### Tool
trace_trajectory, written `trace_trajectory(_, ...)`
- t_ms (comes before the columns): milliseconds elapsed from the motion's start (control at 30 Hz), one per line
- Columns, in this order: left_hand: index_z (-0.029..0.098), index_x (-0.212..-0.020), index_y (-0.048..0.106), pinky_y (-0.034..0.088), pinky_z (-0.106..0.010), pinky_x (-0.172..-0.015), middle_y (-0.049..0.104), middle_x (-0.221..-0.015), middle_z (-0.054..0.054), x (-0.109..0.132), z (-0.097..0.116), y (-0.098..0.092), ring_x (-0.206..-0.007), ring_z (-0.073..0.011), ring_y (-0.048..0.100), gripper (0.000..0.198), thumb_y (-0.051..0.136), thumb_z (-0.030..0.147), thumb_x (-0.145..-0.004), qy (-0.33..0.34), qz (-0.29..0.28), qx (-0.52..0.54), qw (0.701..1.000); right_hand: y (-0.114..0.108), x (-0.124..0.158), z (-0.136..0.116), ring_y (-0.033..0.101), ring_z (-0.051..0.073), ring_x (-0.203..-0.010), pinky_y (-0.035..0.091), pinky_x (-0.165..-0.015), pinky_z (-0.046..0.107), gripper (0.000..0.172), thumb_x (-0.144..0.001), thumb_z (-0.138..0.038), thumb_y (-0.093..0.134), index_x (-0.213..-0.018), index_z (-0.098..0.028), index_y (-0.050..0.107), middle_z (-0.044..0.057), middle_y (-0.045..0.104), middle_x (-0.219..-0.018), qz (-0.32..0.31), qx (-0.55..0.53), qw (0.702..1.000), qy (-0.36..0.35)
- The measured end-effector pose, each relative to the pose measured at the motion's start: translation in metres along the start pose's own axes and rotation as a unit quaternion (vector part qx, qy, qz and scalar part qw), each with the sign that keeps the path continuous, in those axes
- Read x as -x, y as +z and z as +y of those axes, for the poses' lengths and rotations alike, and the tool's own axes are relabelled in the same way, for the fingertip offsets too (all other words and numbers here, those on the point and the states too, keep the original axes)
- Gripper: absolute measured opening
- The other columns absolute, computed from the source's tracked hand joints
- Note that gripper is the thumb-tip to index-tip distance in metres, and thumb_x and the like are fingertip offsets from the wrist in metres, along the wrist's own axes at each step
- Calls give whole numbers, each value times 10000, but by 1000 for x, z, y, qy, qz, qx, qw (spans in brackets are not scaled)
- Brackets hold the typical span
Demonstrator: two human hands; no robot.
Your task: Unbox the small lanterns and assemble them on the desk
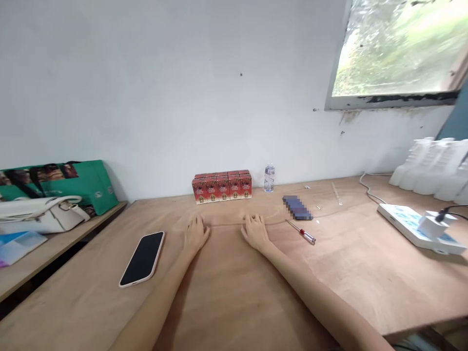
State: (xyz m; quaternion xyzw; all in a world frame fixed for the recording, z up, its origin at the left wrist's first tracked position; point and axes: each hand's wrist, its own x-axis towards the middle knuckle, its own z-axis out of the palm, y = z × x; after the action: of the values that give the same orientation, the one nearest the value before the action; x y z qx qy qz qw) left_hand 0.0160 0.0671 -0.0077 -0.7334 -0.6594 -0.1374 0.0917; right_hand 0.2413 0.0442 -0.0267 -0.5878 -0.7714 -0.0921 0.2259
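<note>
Palm down on the wooden table [226, 292], my left hand [196, 235] rests with its fingers stretched forward and the thumb apart. My right hand [254, 232] lies flat in the same way a short distance to the right. Neither one holds anything. Just beyond both stands a block of small red boxes [222, 189], lined up side by side against the wall. A smartphone [142, 258] with a pale case and dark screen lies left of my left hand. To the right of my right hand is a screwdriver [302, 231] with a clear red handle.
A clear bottle [269, 178] stands by the wall, near a blurred dark flat object [297, 208]. At right are a white power strip [420, 229] with plugs and several white plastic containers [435, 168]. A white handbag [44, 214] and green bag [93, 185] sit at left.
</note>
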Motion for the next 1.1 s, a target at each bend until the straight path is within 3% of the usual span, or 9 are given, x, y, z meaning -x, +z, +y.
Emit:
trace_trajectory(133,99,-1009,570,407,-377,-888,589,-1051,-161,5,-1,3,-1047,-279,518,281,411,254,-837,22,-3,-7,1000,-5,15,-2,494,257,-975,329,-827,363,266,-911,-231,365,-955,-136,609,143,589,-1064,-31,20,999,-2)
trace_trajectory(300,112,-923,601,398,-415,-886,522,-1151,-187,9,2,3,-1091,-319,470,247,452,281,-820,8,51,-25,998,-7,17,-4,513,253,-992,333,-822,365,244,-889,-177,380,-1058,-124,548,134,614,-1036,-55,26,998,-5)
trace_trajectory(467,90,-1069,542,406,-370,-886,585,-1059,-156,15,5,1,-1033,-259,524,288,406,194,-837,56,-3,3,998,-15,29,-9,490,269,-1037,351,-839,370,225,-891,-187,383,-979,-128,582,158,573,-1118,-53,27,998,-19)
trace_trajectory(633,123,-986,568,396,-363,-909,571,-1097,-139,22,-1,2,-1039,-249,515,238,389,207,-853,106,-17,7,994,-20,44,-13,527,224,-1001,371,-866,333,208,-892,-178,400,-990,-145,581,101,596,-1050,-84,-33,993,-79)
trace_trajectory(767,138,-1000,569,398,-376,-902,573,-1094,-127,22,-4,4,-1032,-254,509,250,391,226,-848,111,-20,22,993,-21,45,-13,560,190,-973,386,-855,301,206,-885,-139,403,-1011,-156,565,79,605,-1040,-101,-81,986,-103)
trace_trajectory(1100,148,-1000,578,396,-391,-902,583,-1089,-124,21,-5,6,-1021,-255,505,263,384,223,-840,118,-17,32,992,-19,43,-11,566,200,-969,397,-865,313,219,-886,-137,384,-1008,-155,566,89,610,-1021,-106,-86,984,-114)
